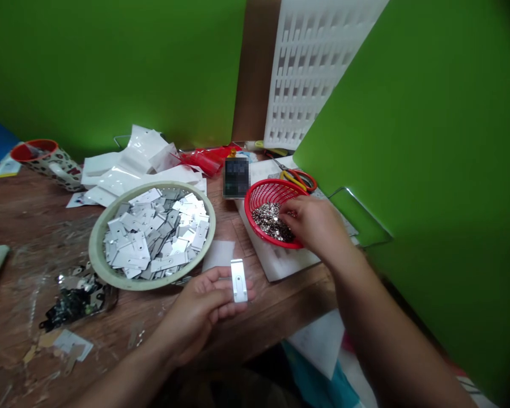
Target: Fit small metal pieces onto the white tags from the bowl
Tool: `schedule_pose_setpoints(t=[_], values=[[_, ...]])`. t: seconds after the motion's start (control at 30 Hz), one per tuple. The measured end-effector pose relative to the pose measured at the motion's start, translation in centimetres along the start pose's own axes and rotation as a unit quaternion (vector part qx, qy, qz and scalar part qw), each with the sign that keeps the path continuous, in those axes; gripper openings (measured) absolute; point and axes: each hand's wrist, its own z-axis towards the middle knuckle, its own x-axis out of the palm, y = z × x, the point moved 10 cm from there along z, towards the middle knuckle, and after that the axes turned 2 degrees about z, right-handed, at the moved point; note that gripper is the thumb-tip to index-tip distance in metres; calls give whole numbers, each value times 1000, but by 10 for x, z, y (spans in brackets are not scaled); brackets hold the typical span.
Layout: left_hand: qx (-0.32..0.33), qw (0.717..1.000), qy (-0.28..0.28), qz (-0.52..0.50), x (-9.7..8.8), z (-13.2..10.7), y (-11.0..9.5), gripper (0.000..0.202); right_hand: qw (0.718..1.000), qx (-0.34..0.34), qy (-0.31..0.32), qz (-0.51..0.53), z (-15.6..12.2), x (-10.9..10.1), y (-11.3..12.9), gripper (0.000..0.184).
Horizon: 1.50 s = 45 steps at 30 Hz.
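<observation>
My left hand [204, 309] is closed on a small silver metal plate [238, 280], held upright between the fingers near the table's front edge. My right hand [312, 222] reaches into a red mesh basket [267, 192] of tiny shiny metal parts [270, 220]; its fingertips are bunched and dip into the pile, and what they pinch is hidden. To the left, a round pale bowl [110, 271] holds several flat silver plates [155, 232].
White plastic bags [123, 170] lie behind the bowl. A patterned cup [46, 160] lies at far left. Scissors [297, 178] rest behind the basket. Dark metal scraps [74, 297] litter the wooden table [25, 221]. Green panels [408, 170] wall in the right side.
</observation>
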Motion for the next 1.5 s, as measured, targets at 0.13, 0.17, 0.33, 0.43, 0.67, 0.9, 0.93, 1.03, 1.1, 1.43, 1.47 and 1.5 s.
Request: schedule_pose_setpoints(t=[0.13, 0.17, 0.33, 0.43, 0.67, 0.9, 0.93, 1.03, 1.1, 1.43, 1.47, 1.5], values=[[3, 1000, -2, 0, 4, 3, -1, 31, 998, -10, -50, 34, -10, -6, 4, 7], [7, 1000, 0, 0, 7, 4, -3, 30, 998, -9, -50, 47, -10, -5, 4, 6], [28, 1000, 4, 3, 22, 11, -15, 26, 987, -6, -53, 149, -10, -6, -2, 4], [36, 999, 4, 6, 28, 14, -21, 25, 984, -18, -70, 163, -12, -13, -4, 5], [49, 999, -2, -4, 27, 13, -22, 21, 957, -77, -155, 231, -53, -43, 37, 13], [55, 998, 28, 2, 28, 8, -13, 21, 902, -38, -104, 418, -91, -10, 71, 12], [49, 998, 25, 15, 26, 7, -10, 22, 888, -2, -96, 450, -92, -1, 66, 9], [41, 998, 20, 53, 20, 1, -1, 24, 812, 125, -28, 570, -99, 35, 56, 14], [36, 996, 32, 74, 18, -3, 3, 24, 745, 184, 31, 640, -107, 56, 58, 27], [-75, 990, 99, 65, 7, -24, 32, 28, 809, 87, 144, 564, -120, 51, 78, 29], [-84, 989, 104, 63, 8, -24, 34, 28, 808, 83, 153, 564, -121, 50, 78, 27], [-91, 988, 106, 62, 8, -24, 35, 27, 804, 82, 160, 567, -122, 49, 78, 24]])
